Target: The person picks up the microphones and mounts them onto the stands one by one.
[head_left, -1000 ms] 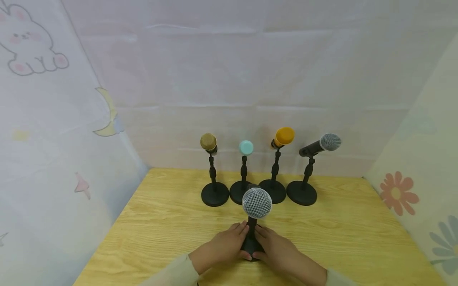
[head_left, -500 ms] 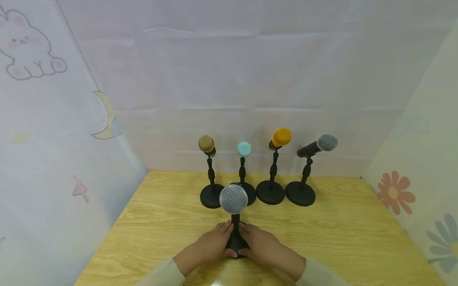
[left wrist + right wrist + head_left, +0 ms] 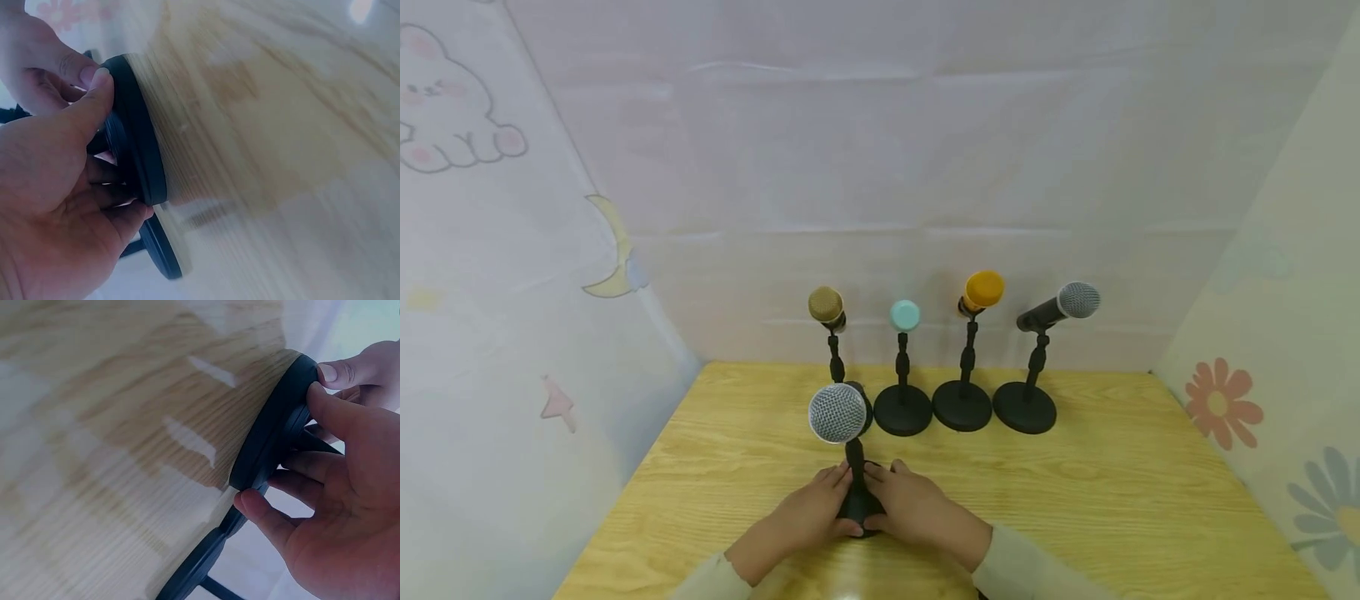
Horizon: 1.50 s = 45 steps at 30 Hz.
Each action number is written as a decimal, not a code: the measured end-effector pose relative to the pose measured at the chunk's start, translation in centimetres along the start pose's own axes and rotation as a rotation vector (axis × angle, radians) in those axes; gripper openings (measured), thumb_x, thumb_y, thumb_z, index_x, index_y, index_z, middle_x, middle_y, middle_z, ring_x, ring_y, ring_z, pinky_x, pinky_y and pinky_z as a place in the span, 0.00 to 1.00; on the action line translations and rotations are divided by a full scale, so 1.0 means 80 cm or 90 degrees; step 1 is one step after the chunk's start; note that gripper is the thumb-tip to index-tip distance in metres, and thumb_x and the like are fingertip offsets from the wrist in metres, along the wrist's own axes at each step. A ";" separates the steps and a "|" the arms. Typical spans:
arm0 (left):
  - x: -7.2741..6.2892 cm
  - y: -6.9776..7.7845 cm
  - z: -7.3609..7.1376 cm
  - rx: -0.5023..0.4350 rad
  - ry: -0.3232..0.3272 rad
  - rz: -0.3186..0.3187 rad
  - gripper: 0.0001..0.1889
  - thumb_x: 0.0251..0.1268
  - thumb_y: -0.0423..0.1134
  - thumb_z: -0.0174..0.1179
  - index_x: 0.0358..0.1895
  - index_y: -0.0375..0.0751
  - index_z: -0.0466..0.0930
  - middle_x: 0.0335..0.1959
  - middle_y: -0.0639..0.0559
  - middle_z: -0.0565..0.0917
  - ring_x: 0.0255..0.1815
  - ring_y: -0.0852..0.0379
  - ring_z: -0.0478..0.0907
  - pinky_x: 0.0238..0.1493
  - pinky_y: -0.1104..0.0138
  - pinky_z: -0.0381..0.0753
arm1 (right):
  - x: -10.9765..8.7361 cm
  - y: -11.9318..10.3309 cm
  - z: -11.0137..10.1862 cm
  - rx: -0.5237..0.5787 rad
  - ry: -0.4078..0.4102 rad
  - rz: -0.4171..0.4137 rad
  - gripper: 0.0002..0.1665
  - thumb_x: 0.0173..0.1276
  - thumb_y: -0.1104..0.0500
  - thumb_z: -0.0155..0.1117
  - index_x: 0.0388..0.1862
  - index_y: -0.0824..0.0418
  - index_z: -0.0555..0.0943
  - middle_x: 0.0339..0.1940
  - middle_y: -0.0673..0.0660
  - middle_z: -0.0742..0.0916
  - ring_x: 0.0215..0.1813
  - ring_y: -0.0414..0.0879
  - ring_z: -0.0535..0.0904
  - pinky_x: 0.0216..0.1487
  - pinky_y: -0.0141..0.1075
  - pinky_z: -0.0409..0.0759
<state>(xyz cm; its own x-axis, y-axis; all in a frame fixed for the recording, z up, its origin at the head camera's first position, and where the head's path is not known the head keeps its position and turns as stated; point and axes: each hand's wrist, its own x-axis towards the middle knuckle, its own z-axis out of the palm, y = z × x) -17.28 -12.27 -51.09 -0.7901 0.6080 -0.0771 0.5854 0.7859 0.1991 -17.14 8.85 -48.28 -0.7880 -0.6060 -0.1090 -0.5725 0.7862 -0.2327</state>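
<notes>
In the head view, a microphone (image 3: 837,413) with a silver mesh head sits on a black desktop stand (image 3: 854,467), tilted to the left. Its round base (image 3: 134,134) is gripped from both sides, at or just over the tabletop. My left hand (image 3: 801,518) holds the left edge, thumb at the near rim and fingers reaching round the side. On the opposite edge, my right hand (image 3: 917,510) grips likewise. Both thumbs almost meet at the near rim in the right wrist view, where the base (image 3: 272,425) shows edge-on.
Behind stand a gold microphone (image 3: 826,304), a turquoise one (image 3: 905,316), an orange one (image 3: 984,289) and a dark one with grey mesh (image 3: 1078,300), on round black stands in a row. The held microphone partly hides the gold one's stand. Printed cloth surrounds the wooden table (image 3: 1112,492).
Both hands have moved left together with the silver-headed microphone and its stand, from in front of the turquoise and orange microphones to in front of the gold one. The view has shifted slightly.
</notes>
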 end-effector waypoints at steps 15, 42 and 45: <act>-0.034 -0.042 -0.012 -0.055 0.005 -0.071 0.46 0.66 0.60 0.64 0.73 0.25 0.65 0.75 0.31 0.65 0.73 0.37 0.66 0.66 0.49 0.74 | 0.057 -0.034 0.010 -0.006 -0.020 -0.027 0.41 0.69 0.37 0.64 0.78 0.49 0.69 0.77 0.47 0.71 0.59 0.45 0.72 0.52 0.33 0.79; -0.036 -0.112 -0.023 -0.076 0.031 -0.181 0.43 0.70 0.54 0.61 0.73 0.21 0.61 0.76 0.25 0.59 0.74 0.29 0.61 0.69 0.45 0.69 | 0.144 -0.059 0.030 -0.021 0.021 0.002 0.35 0.77 0.41 0.56 0.78 0.50 0.68 0.79 0.53 0.68 0.78 0.48 0.65 0.70 0.41 0.72; -0.035 -0.118 -0.025 -0.090 0.032 -0.191 0.43 0.70 0.53 0.61 0.74 0.20 0.60 0.76 0.25 0.58 0.75 0.29 0.60 0.69 0.45 0.68 | 0.148 -0.062 0.031 -0.034 0.032 0.008 0.34 0.77 0.42 0.57 0.77 0.51 0.69 0.78 0.54 0.70 0.76 0.47 0.67 0.69 0.40 0.73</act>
<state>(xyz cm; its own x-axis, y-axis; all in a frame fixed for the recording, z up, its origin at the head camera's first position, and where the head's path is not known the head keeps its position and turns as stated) -21.00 -21.63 -50.81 -0.9334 0.3433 -0.1045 0.2977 0.9034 0.3087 -23.11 -2.50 -50.78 -0.8047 -0.5904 -0.0622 -0.5728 0.7997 -0.1802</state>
